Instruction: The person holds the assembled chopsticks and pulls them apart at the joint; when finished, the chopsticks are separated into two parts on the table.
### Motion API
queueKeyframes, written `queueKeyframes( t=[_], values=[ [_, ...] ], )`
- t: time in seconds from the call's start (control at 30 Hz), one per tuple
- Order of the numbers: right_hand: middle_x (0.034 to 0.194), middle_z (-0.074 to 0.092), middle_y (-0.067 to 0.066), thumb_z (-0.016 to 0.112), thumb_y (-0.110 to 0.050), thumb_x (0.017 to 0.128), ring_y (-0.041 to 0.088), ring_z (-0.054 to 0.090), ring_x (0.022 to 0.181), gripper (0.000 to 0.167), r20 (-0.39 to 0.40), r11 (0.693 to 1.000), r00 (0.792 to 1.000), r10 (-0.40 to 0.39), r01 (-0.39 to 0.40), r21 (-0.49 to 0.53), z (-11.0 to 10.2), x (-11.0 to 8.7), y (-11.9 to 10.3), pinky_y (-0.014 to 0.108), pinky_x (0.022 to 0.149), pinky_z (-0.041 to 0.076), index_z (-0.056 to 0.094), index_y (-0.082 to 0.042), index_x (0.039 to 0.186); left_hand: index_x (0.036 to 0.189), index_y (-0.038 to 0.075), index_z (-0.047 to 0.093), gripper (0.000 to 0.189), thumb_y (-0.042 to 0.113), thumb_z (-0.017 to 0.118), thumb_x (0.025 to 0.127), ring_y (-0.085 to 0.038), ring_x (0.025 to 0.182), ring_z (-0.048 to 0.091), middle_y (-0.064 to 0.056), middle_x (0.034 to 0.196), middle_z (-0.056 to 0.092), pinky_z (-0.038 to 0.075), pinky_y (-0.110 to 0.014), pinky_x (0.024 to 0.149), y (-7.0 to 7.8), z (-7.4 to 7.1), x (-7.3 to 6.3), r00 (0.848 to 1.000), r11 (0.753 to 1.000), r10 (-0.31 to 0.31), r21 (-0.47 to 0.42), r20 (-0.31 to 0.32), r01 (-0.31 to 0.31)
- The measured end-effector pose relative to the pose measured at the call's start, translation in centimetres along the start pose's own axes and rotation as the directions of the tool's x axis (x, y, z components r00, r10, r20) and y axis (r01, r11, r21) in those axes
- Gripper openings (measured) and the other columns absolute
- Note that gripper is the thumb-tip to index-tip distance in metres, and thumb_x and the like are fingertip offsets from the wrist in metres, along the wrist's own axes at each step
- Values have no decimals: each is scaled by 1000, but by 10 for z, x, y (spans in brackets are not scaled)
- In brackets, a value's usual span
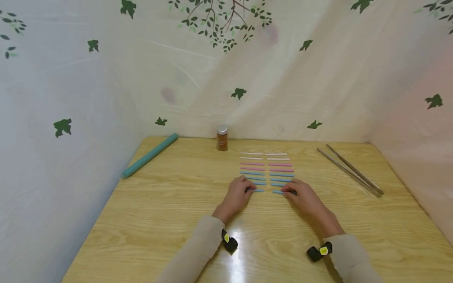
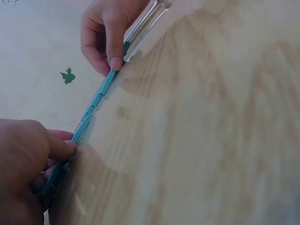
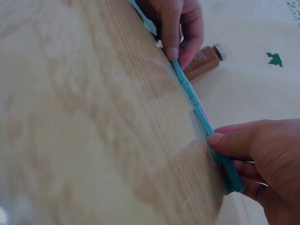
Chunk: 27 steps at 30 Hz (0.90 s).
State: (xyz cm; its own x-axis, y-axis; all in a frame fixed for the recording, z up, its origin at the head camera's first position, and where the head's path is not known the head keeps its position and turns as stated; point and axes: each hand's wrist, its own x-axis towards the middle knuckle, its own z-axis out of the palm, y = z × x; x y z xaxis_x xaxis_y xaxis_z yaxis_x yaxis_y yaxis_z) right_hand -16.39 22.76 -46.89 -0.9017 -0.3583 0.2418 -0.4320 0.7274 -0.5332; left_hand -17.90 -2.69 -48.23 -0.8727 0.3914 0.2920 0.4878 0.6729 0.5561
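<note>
Two columns of slim bag clips lie side by side on the table, white clips [image 1: 277, 154] at the back, pink clips [image 1: 279, 164] behind several blue clips. My left hand [image 1: 238, 193] pinches the outer part of the front blue clip [image 1: 259, 190] in the left column. Opposite it, my right hand [image 1: 303, 195] pinches the outer end of the front blue clip [image 1: 277, 192] in the right column. Both clips lie low at the tabletop, their inner ends apart. In the right wrist view the thumb presses along the right clip [image 3: 202, 119]; the fingers partly hide both clips.
A spice jar [image 1: 222, 139] with a silver lid stands at the back, behind the clips. A green roll [image 1: 150, 156] lies at the table's left edge. Metal tongs [image 1: 350, 171] lie to the right. Patterned cloth [image 1: 198, 78] hangs behind the wooden table [image 1: 152, 220].
</note>
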Motion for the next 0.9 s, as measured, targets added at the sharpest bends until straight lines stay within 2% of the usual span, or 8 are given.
queueKeyframes(
  t=[0.43, 0.57, 0.77, 0.9],
  values=[
    [95, 64, -1, 66, -7, 89, 20, 61, 90, 12, 23, 999, 1000, 17, -17, -29, 2, 1, -4, 39, 79, 51, 72, -11, 98, 99, 15, 74, 14, 12, 61, 93, -16, 82, 51, -1, 91, 58, 41, -28, 77, 0, 1, 0, 1000, 1000, 19, 20, 10, -19],
    [96, 64, 0, 65, -6, 89, 21, 61, 91, 12, 28, 999, 999, 19, -18, -39, 2, 2, -4, 41, 80, 50, 73, -11, 98, 99, 14, 74, 15, 10, 61, 93, -17, 82, 50, -1, 92, 58, 41, -28, 77, 2, 1, 1, 999, 998, 41, 53, 8, -41],
    [96, 64, 0, 65, -6, 89, 21, 61, 91, 13, 31, 999, 999, 17, -15, -47, 2, 1, -3, 41, 80, 50, 73, -12, 98, 97, 15, 74, 16, 7, 61, 92, -19, 80, 50, -2, 92, 58, 40, -30, 75, 7, 1, 0, 997, 993, 74, 88, -17, -72],
    [96, 64, 0, 65, -9, 90, 20, 60, 92, 12, 26, 999, 999, 31, -30, -41, -2, 1, -5, 39, 80, 51, 72, -11, 99, 104, 15, 71, 16, 10, 61, 92, -18, 82, 49, -2, 95, 57, 39, -32, 78, 6, -3, -1, 995, 993, 88, 86, -48, -83]
  ],
)
